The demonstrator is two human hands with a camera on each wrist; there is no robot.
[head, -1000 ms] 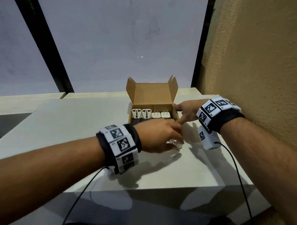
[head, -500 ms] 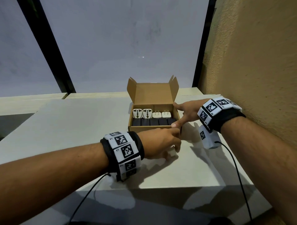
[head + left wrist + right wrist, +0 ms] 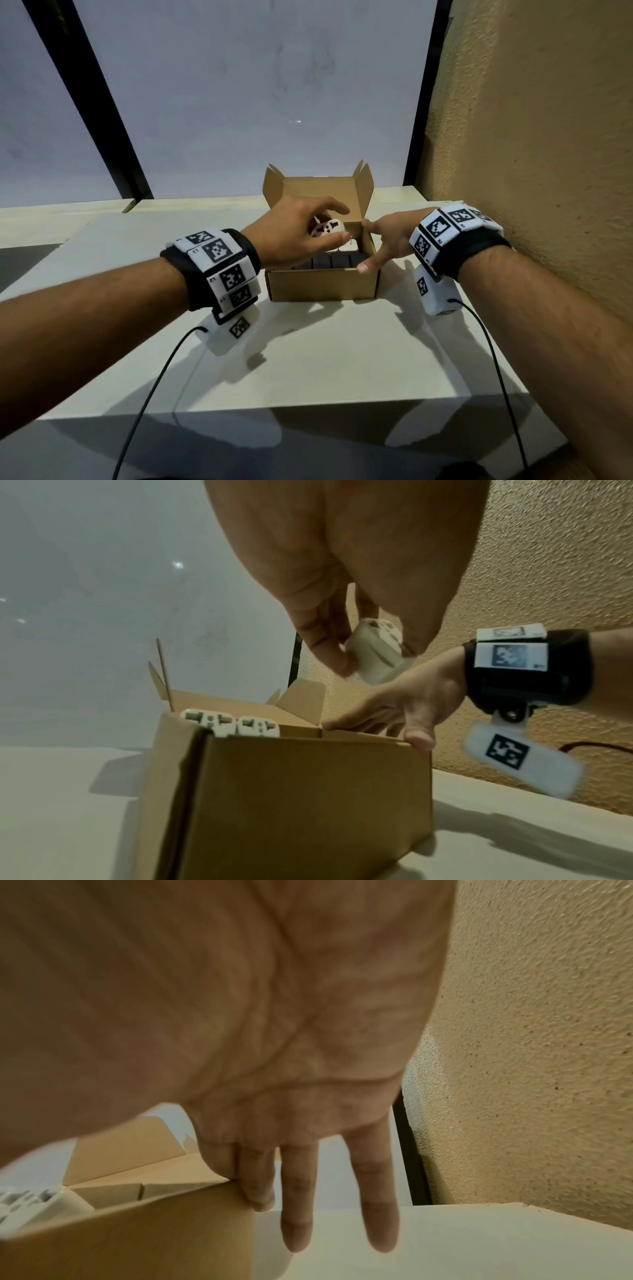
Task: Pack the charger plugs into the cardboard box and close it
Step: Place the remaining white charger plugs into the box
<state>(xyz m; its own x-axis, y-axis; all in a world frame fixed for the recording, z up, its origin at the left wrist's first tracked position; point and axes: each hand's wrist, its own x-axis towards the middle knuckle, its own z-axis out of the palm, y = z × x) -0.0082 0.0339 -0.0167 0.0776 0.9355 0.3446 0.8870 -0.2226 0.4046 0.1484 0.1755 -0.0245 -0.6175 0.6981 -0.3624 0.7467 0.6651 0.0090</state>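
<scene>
The open cardboard box point(image 3: 322, 286) stands on the white table point(image 3: 308, 359), its lid flap upright at the back. My left hand point(image 3: 339, 222) hovers over the box and pinches a white charger plug point(image 3: 327, 230) between thumb and fingers; the left wrist view shows that plug point(image 3: 377, 653) above the box point(image 3: 291, 791). A row of black plugs point(image 3: 330, 260) fills the front of the box, with white plugs point(image 3: 229, 722) behind. My right hand point(image 3: 373, 245) rests on the box's right wall with straight fingers point(image 3: 296, 1204) and its thumb on the front right corner.
A rough tan wall point(image 3: 531, 154) runs close along the right side of the table. A pale panel with black frame bars point(image 3: 92, 102) rises behind the box. Cables point(image 3: 154, 394) trail from both wrist cameras over the table's front edge.
My left hand has lifted from the table in front of the box, carrying the white plug up and over the box. My right hand has stayed on the box's right wall.
</scene>
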